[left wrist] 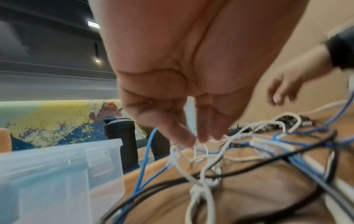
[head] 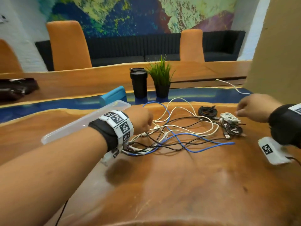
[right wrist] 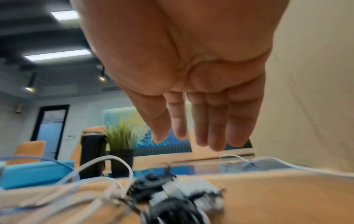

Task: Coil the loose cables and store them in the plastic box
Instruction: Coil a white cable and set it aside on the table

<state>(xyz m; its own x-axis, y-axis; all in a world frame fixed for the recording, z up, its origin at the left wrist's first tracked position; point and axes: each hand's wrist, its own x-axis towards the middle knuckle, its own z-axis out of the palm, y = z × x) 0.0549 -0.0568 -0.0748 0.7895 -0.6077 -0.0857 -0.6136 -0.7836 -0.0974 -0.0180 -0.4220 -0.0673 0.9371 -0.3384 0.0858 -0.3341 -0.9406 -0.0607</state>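
Note:
A tangle of loose white, blue and black cables [head: 179, 132] lies on the wooden table [head: 162, 185]. My left hand [head: 150, 123] reaches down into the tangle's left side. In the left wrist view its fingertips [left wrist: 191, 143] close together on a thin white cable [left wrist: 205, 149]. The clear plastic box [head: 78, 126] [left wrist: 57, 166] stands just left of that hand. My right hand [head: 239, 111] [right wrist: 191, 139] hovers with straight fingers, holding nothing, above a small white bundle [head: 228, 117] and a black bundle [head: 234, 129]. A coiled black cable [head: 207, 110] lies behind them.
A black tumbler [head: 138, 82] and a potted plant [head: 161, 79] stand behind the cables. A blue case [head: 112, 95] lies beyond the box. Another white cable [head: 234, 86] trails at the far right. A dark bag [head: 14, 88] sits far left, and orange chairs [head: 68, 44] line the far side.

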